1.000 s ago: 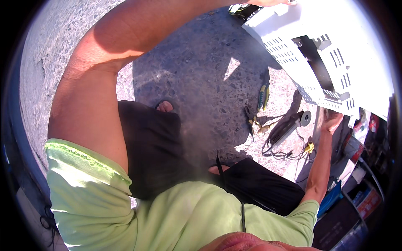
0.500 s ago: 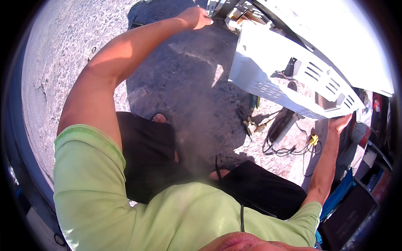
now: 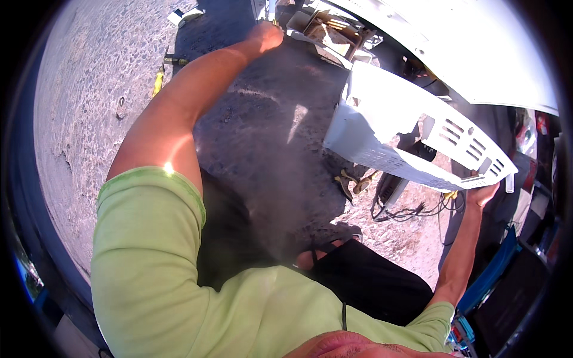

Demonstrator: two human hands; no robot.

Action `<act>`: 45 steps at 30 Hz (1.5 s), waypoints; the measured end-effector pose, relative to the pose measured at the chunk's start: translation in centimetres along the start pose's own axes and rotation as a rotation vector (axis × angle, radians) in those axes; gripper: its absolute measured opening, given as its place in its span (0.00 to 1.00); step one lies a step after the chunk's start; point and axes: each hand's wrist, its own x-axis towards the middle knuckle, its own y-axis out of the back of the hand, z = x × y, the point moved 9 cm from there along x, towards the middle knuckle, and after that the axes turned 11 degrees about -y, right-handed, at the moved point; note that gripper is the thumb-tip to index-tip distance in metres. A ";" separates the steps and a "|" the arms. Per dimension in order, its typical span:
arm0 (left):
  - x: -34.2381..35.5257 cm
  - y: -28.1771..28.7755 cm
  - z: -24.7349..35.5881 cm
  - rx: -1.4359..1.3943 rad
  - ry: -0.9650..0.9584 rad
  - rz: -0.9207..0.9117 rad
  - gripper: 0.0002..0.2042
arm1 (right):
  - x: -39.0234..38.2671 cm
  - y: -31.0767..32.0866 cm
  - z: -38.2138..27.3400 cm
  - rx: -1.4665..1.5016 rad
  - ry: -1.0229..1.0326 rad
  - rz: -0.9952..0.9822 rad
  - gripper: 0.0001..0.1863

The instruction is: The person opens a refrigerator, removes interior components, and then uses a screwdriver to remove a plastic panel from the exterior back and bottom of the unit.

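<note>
A white slotted metal or plastic panel (image 3: 382, 101), bent like a shallow tray with cut-out openings, slants across the upper right. My right hand (image 3: 482, 194) is closed on its lower right end, with some fingers hidden behind the edge. My left hand (image 3: 266, 37) reaches far forward, fingers curled beside white upright parts at the top; what lies in its grasp is hidden. Next to the panel's far end is an exposed inner assembly (image 3: 331, 36) with brownish parts. A large white casing (image 3: 495, 65) rises behind, glaring in the sun.
Yellow-handled pliers (image 3: 358, 182) lie on the rough concrete below the panel, near a dark cable (image 3: 412, 212). To the left are a yellow-handled tool (image 3: 158, 81) and a small dark-headed tool (image 3: 175, 60). Bins and clutter (image 3: 507, 274) crowd the right side.
The panel's right end and my right hand have come lower, toward me. My left hand sits slightly further left. The view has shifted, showing the tools on the left and more of the inner assembly.
</note>
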 end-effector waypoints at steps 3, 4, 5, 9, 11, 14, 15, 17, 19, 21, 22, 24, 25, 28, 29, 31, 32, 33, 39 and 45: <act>1.4 -2.1 -5.5 -0.012 0.045 0.063 0.23 | 3.2 -0.5 2.3 -0.018 -0.033 -0.211 0.24; 1.5 -1.3 -1.5 -0.099 0.077 0.096 0.24 | 1.8 1.8 2.0 -0.029 -0.034 -0.071 0.24; 1.1 0.1 1.5 -0.180 0.122 0.136 0.26 | 0.4 2.6 1.5 -0.021 -0.026 -0.015 0.25; -0.3 2.1 3.4 -0.656 0.348 0.298 0.32 | 0.3 3.4 2.2 -0.009 -0.068 0.048 0.28; -0.2 2.3 3.8 -0.867 0.406 0.316 0.30 | 0.8 3.3 2.8 0.011 -0.112 0.067 0.28; -0.2 3.3 7.1 -1.296 0.220 0.220 0.14 | 0.9 4.6 3.2 0.016 -0.141 0.047 0.29; -0.2 3.9 8.1 -1.446 0.128 0.181 0.08 | 0.9 4.2 3.1 0.016 -0.152 0.015 0.30; 1.2 5.9 8.5 -0.899 -0.090 0.140 0.07 | 0.5 4.1 2.9 0.009 -0.152 -0.009 0.30; 2.9 6.7 8.1 -0.682 -0.195 0.164 0.07 | 0.3 2.8 2.5 0.000 -0.143 -0.040 0.30; 5.0 4.7 6.7 -0.806 -0.217 0.238 0.07 | 0.1 2.3 2.2 -0.010 -0.122 -0.059 0.29; 5.5 3.7 5.2 -0.861 -0.217 0.284 0.07 | 0.6 2.0 2.4 -0.016 -0.137 -0.075 0.29; 5.7 2.2 2.3 -0.963 -0.211 0.380 0.08 | 1.8 1.0 3.2 0.001 -0.151 -0.108 0.29; 5.3 2.7 4.3 -1.030 -0.234 0.399 0.08 | 1.0 1.8 2.9 0.004 -0.146 -0.086 0.29; 3.5 1.3 3.3 -0.671 0.218 0.147 0.33 | 0.3 1.7 2.3 0.001 -0.128 -0.041 0.29; 2.8 1.0 3.5 -0.758 0.215 0.082 0.34 | 0.4 1.7 2.4 0.000 -0.133 -0.030 0.29; 1.3 1.3 4.3 -0.710 0.203 0.013 0.33 | 1.0 2.2 2.2 -0.012 -0.147 -0.004 0.30; 0.9 1.2 4.5 -0.679 0.204 -0.023 0.33 | 1.0 2.6 2.1 -0.014 -0.151 0.013 0.30; 0.4 1.3 4.2 -0.642 0.213 -0.051 0.33 | 1.0 1.7 2.0 0.000 -0.133 0.014 0.29; 0.7 2.3 3.5 -0.350 0.104 -0.015 0.28 | -3.2 -4.6 0.4 0.081 -0.152 -0.092 0.30; -0.8 2.0 2.1 0.172 -0.248 0.185 0.24 | 1.6 -2.4 2.6 0.121 -0.106 0.052 0.32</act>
